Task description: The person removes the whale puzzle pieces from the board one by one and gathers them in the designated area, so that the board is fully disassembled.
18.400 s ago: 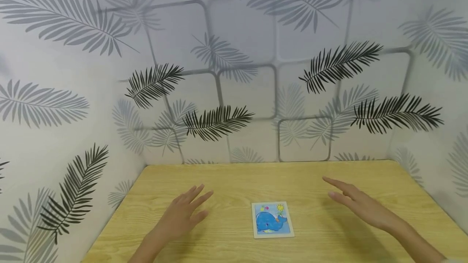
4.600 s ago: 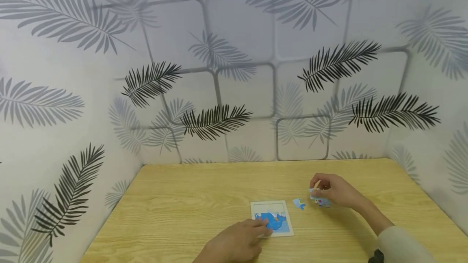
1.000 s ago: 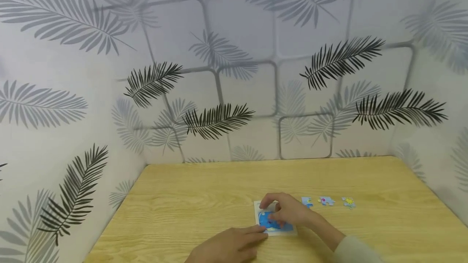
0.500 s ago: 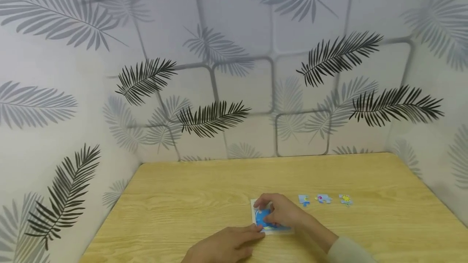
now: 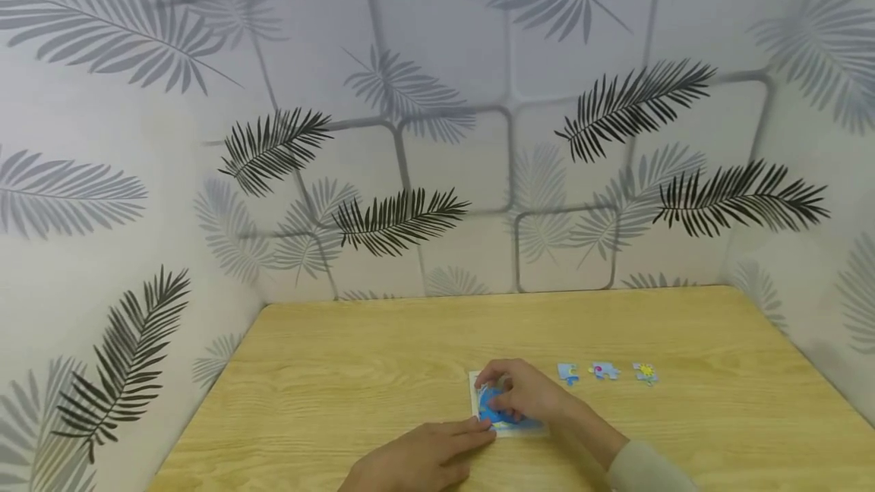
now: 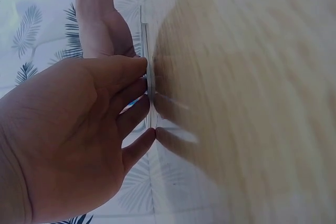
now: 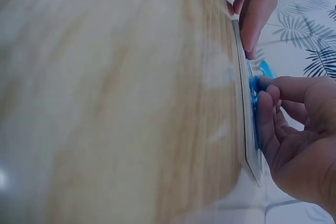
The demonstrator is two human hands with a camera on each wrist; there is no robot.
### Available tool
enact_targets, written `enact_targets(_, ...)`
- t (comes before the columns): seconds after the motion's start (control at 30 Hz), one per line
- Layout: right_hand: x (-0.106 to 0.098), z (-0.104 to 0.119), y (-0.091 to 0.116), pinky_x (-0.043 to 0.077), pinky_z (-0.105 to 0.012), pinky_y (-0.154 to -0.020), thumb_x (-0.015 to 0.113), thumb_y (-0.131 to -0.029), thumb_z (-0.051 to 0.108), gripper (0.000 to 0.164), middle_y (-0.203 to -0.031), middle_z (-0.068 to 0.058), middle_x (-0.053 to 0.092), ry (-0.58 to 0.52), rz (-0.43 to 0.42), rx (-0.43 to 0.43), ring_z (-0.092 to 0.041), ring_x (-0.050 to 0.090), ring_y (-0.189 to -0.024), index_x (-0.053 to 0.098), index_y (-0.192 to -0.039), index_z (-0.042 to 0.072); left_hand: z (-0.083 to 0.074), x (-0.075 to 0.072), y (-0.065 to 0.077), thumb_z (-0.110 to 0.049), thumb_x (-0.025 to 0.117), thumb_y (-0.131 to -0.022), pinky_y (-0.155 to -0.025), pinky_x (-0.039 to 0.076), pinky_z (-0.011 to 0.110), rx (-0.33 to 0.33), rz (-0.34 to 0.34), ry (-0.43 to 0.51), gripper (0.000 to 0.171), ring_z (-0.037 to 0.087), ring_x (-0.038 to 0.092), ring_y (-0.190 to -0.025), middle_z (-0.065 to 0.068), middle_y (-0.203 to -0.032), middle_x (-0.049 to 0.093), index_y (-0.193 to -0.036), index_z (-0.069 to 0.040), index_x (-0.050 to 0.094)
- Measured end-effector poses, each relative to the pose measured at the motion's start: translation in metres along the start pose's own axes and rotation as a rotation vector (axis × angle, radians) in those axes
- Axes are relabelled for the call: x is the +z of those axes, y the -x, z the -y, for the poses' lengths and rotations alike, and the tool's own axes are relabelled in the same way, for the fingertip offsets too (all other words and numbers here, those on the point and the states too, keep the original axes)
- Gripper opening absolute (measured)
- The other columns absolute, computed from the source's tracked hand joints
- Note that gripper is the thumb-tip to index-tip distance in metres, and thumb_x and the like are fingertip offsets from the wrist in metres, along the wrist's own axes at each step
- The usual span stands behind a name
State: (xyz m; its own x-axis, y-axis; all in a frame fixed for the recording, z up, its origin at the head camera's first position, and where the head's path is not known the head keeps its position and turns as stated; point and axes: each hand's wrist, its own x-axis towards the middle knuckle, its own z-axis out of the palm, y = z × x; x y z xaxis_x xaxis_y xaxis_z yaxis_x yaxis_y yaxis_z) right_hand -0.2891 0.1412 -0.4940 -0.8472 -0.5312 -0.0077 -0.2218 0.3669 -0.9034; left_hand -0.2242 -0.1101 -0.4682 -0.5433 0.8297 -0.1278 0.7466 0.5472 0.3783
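Observation:
A small whale jigsaw puzzle in a white-edged tray (image 5: 474, 393) lies on the table. My left hand (image 5: 417, 455) rests straight fingertips on the tray's near left corner. Over the tray, my right hand (image 5: 529, 393) pinches a blue puzzle piece (image 7: 266, 69) between thumb and fingers; in the right wrist view it stands tilted up from the tray. The right hand hides much of the picture. To the right lie three loose pieces: a pale blue piece (image 5: 567, 373), one with a pink spot (image 5: 604, 370) and one with a yellow sun (image 5: 645, 372).
The wood-grain table (image 5: 342, 370) reaches back to a wall (image 5: 451, 173) printed with grey and black leaves. Similar leaf-patterned walls stand at both sides.
Earlier the puzzle was whole and both hands were apart from it. Three top pieces now lie in a row at right. Over the last second the right hand has barely shifted above the tray.

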Motion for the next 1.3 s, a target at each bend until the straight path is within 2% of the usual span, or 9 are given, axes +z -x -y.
enact_targets(0.13,-0.002,-0.003,0.001,0.049,-0.020,-0.054,0.071,-0.095,0.002,0.010,-0.109,-0.010,0.059,-0.020,-0.020,-0.008,-0.012,0.055,-0.061,0.073,-0.104,0.005,0.002,-0.001,-0.002,-0.026,0.050,-0.111,-0.121,0.037,0.034,0.040,-0.010,-0.048,0.053,0.015,0.035,-0.153,-0.002,-0.167,0.037,-0.162,-0.019,0.038)
enact_targets(0.23,-0.003,-0.004,0.002,0.048,-0.020,-0.053,0.070,-0.097,0.003,0.007,-0.105,-0.009,0.061,-0.036,-0.012,-0.021,-0.012,0.053,-0.061,0.074,-0.102,0.004,0.003,0.001,-0.003,-0.026,0.052,-0.110,-0.120,0.037,0.033,0.045,-0.025,-0.048,0.054,0.015,0.036,-0.153,-0.003,-0.167,0.037,-0.162,-0.019,0.039)
enact_targets(0.37,-0.004,-0.002,0.004,0.046,-0.018,-0.052,0.067,-0.099,0.006,0.012,-0.099,-0.007,0.067,-0.019,-0.006,-0.023,-0.011,0.052,-0.059,0.076,-0.108,0.007,0.006,0.004,-0.004,-0.028,0.057,-0.108,-0.120,0.038,0.035,0.030,-0.025,-0.019,0.057,0.015,0.036,-0.153,-0.003,-0.167,0.037,-0.162,-0.023,0.039)
enact_targets(0.53,-0.009,-0.003,0.011,0.050,-0.022,-0.054,0.071,-0.099,0.011,0.022,-0.095,-0.008,0.068,-0.006,-0.052,-0.017,-0.013,0.055,-0.060,0.069,-0.121,0.007,0.009,0.008,-0.005,-0.029,0.057,-0.108,-0.121,0.037,0.035,0.033,-0.013,-0.001,0.059,0.015,0.034,-0.154,-0.004,-0.168,0.034,-0.163,-0.023,0.037)
enact_targets(0.73,-0.032,-0.011,0.024,0.043,-0.020,-0.050,0.070,-0.100,0.014,0.027,-0.087,-0.015,0.067,0.017,-0.101,-0.040,-0.010,0.048,-0.056,0.068,-0.125,0.004,0.007,0.008,-0.002,-0.029,0.057,-0.108,-0.121,0.037,0.035,-0.001,0.003,0.019,0.059,0.012,0.033,-0.154,-0.008,-0.168,0.033,-0.163,-0.026,0.037)
enact_targets(0.87,-0.052,-0.016,0.035,0.038,-0.020,-0.048,0.067,-0.102,0.017,0.029,-0.091,-0.013,0.065,0.048,-0.131,-0.039,-0.007,0.042,-0.054,0.071,-0.128,0.004,0.007,0.008,0.000,-0.029,0.057,-0.107,-0.121,0.037,0.035,-0.016,0.003,0.014,0.059,0.012,0.033,-0.154,-0.009,-0.168,0.034,-0.163,-0.027,0.037)
enact_targets(0.97,-0.065,-0.019,0.044,0.041,-0.021,-0.050,0.067,-0.102,0.017,0.029,-0.094,-0.010,0.067,0.092,-0.157,-0.052,-0.008,0.046,-0.058,0.071,-0.128,0.004,0.007,0.008,0.000,-0.030,0.057,-0.107,-0.121,0.036,0.035,-0.030,0.007,0.010,0.059,0.011,0.032,-0.154,-0.011,-0.168,0.033,-0.163,-0.029,0.037)
enact_targets(1.1,-0.077,-0.022,0.056,0.045,-0.024,-0.058,0.071,-0.099,0.015,0.026,-0.091,-0.007,0.070,0.144,-0.182,-0.047,-0.013,0.055,-0.069,0.069,-0.123,0.005,0.006,0.007,0.000,-0.030,0.058,-0.107,-0.121,0.036,0.034,-0.042,0.005,0.017,0.060,0.010,0.032,-0.154,-0.012,-0.168,0.032,-0.163,-0.030,0.037)
enact_targets(1.3,-0.085,-0.026,0.072,0.046,-0.023,-0.061,0.072,-0.097,0.008,0.015,-0.086,-0.008,0.067,0.160,-0.119,-0.047,-0.013,0.058,-0.072,0.063,-0.109,0.005,0.005,0.005,0.000,-0.030,0.059,-0.106,-0.121,0.037,0.038,-0.047,-0.016,0.005,0.060,0.013,0.035,-0.153,-0.013,-0.167,0.035,-0.162,-0.030,0.039)
